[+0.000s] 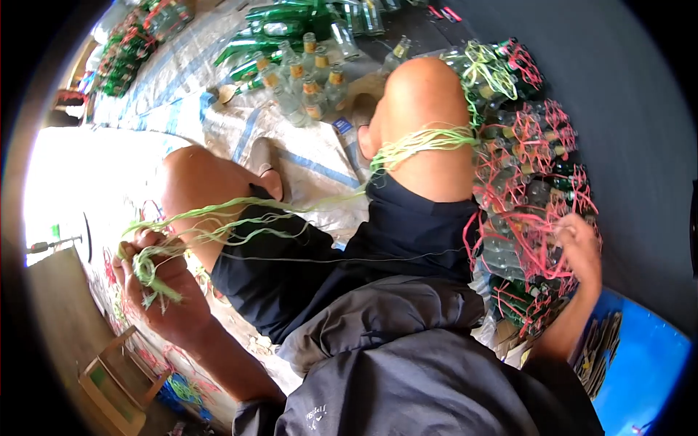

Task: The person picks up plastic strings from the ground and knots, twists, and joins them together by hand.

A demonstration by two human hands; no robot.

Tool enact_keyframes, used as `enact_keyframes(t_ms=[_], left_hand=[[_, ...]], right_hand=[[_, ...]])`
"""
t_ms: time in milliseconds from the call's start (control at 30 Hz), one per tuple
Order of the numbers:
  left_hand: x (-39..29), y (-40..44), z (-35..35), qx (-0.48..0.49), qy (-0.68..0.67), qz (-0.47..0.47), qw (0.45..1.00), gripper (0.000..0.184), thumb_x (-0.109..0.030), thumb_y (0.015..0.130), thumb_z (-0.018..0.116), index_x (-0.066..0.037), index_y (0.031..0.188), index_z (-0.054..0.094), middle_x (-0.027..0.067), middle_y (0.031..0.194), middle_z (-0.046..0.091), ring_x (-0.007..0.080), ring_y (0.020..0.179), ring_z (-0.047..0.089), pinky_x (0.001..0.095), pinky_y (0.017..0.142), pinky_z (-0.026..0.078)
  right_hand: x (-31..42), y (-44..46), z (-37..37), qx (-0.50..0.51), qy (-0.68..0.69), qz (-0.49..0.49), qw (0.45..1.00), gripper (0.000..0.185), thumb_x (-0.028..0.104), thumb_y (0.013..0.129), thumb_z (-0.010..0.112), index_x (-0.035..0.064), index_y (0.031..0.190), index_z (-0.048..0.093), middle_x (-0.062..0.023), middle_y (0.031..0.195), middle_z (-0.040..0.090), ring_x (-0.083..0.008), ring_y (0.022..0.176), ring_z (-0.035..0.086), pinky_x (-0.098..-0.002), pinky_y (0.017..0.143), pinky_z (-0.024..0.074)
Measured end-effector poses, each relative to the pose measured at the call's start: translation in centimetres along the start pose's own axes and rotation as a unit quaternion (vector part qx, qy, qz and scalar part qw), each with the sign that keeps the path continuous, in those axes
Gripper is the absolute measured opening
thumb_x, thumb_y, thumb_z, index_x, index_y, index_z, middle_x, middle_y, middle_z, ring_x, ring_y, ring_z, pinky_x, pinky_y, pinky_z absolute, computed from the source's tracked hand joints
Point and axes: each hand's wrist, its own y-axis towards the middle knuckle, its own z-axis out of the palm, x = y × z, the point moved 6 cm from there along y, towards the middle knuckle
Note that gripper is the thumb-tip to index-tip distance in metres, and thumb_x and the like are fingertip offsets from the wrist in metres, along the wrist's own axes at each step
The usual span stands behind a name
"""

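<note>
On the left side of the view, my left hand (163, 280) is closed around a bunch of light green string (149, 269), whose knotted end hangs below the fingers. Its strands stretch across my lap towards more green string (422, 145) lying over my bare knee. At the right, my right hand (579, 243) has bent fingers at the red string (531, 232) on the netted bottles (502, 251). Whether the fingers grip a strand is too small to tell. A thin strand runs over my dark shorts between the two sides.
Clear bottles (313, 94) stand on the white and blue sheet (313, 163), with green bottles (280, 29) lying behind. Bundled bottles (127, 62) are at the far left. A blue container (640, 363) holds flat brown pieces at lower right. A wooden frame (109, 385) is lower left.
</note>
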Motion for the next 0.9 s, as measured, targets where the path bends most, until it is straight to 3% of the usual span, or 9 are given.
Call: enact_keyframes(t_ms=[200,333,467,533,567,633,767,867,900], left_hand=[[0.7,1.5,0.7,0.053,-0.033,-0.012,0.998,0.036,-0.017,0.099,0.054,0.004,0.129,0.055,0.0208,0.124,0.061,0.0281,0.116,0.057,0.0413,0.103,0.044],[1.0,2.6,1.3,0.062,-0.048,-0.024,0.997,0.038,-0.018,0.1,0.053,0.006,0.129,0.054,0.0193,0.127,0.061,0.0275,0.118,0.057,0.0425,0.105,0.043],[1.4,3.4,2.0,0.119,-0.108,-0.049,0.986,0.044,-0.022,0.099,0.057,0.005,0.133,0.053,0.0184,0.131,0.059,0.0287,0.118,0.058,0.0441,0.108,0.043],[1.9,3.3,1.9,0.099,-0.145,-0.066,0.982,0.043,-0.023,0.099,0.057,0.003,0.134,0.053,0.0193,0.133,0.059,0.0295,0.118,0.059,0.0457,0.109,0.042],[2.1,3.2,2.2,0.098,-0.171,-0.081,0.977,0.043,-0.023,0.1,0.057,0.002,0.134,0.053,0.0198,0.135,0.058,0.03,0.117,0.06,0.0467,0.11,0.042],[2.5,3.4,1.2,0.037,-0.158,-0.065,0.985,0.04,-0.016,0.099,0.056,0.003,0.135,0.051,0.0242,0.133,0.057,0.0274,0.115,0.061,0.0404,0.101,0.05],[3.2,3.0,4.3,0.058,-0.167,-0.076,0.981,0.027,-0.006,0.099,0.052,0.001,0.125,0.052,0.0215,0.124,0.058,0.0268,0.114,0.06,0.0356,0.094,0.055],[3.7,2.6,3.9,-0.001,-0.132,-0.048,0.99,0.022,-0.008,0.101,0.048,-0.001,0.122,0.051,0.0177,0.121,0.059,0.0282,0.113,0.059,0.0394,0.094,0.054],[3.8,2.6,4.0,-0.002,-0.129,-0.05,0.99,0.022,-0.01,0.102,0.047,0.0,0.122,0.05,0.018,0.12,0.059,0.0274,0.109,0.06,0.0386,0.093,0.055]], right_hand=[[-6.1,-1.8,8.7,0.167,0.074,0.058,0.981,0.006,0.0,0.091,0.061,0.0009,0.092,0.066,-0.0036,0.078,0.063,-0.0118,0.072,0.059,-0.0289,0.062,0.048],[-10.0,-3.5,13.9,0.255,-0.063,0.05,0.964,0.015,0.011,0.087,0.064,0.0004,0.093,0.072,-0.0118,0.082,0.07,-0.0178,0.075,0.064,-0.0346,0.067,0.051],[-16.9,-5.9,19.9,0.358,-0.194,0.082,0.91,0.02,0.02,0.086,0.069,0.0027,0.096,0.074,-0.0194,0.092,0.073,-0.0335,0.084,0.07,-0.0439,0.075,0.054],[-18.6,-6.7,21.2,0.338,-0.222,0.016,0.914,0.026,0.023,0.085,0.072,0.0041,0.103,0.073,-0.0189,0.097,0.073,-0.0371,0.09,0.07,-0.0465,0.081,0.0545],[-18.9,-6.7,21.2,0.338,-0.199,0.068,0.917,0.032,0.022,0.084,0.075,0.0056,0.111,0.071,-0.0193,0.111,0.071,-0.0372,0.103,0.068,-0.0455,0.089,0.0538],[-15.9,-6.2,19.1,0.215,-0.161,-0.042,0.962,0.039,0.017,0.081,0.079,0.006,0.116,0.069,-0.0193,0.123,0.065,-0.0365,0.115,0.064,-0.0454,0.096,0.0514],[0.3,-3.2,12.8,0.037,-0.247,-0.162,0.955,0.018,0.001,0.087,0.064,0.0019,0.104,0.069,-0.0191,0.104,0.068,-0.0421,0.099,0.066,-0.0449,0.084,0.0533],[10.1,-2.7,10.5,-0.078,-0.022,-0.178,0.981,0.015,-0.001,0.091,0.062,-0.0001,0.104,0.068,-0.0158,0.09,0.067,-0.0292,0.082,0.068,-0.0376,0.073,0.0521],[13.9,-3.4,10.3,-0.083,-0.022,-0.257,0.962,0.016,0.0,0.09,0.064,-0.001,0.105,0.068,-0.0149,0.092,0.067,-0.0266,0.08,0.067,-0.0359,0.073,0.0526]])
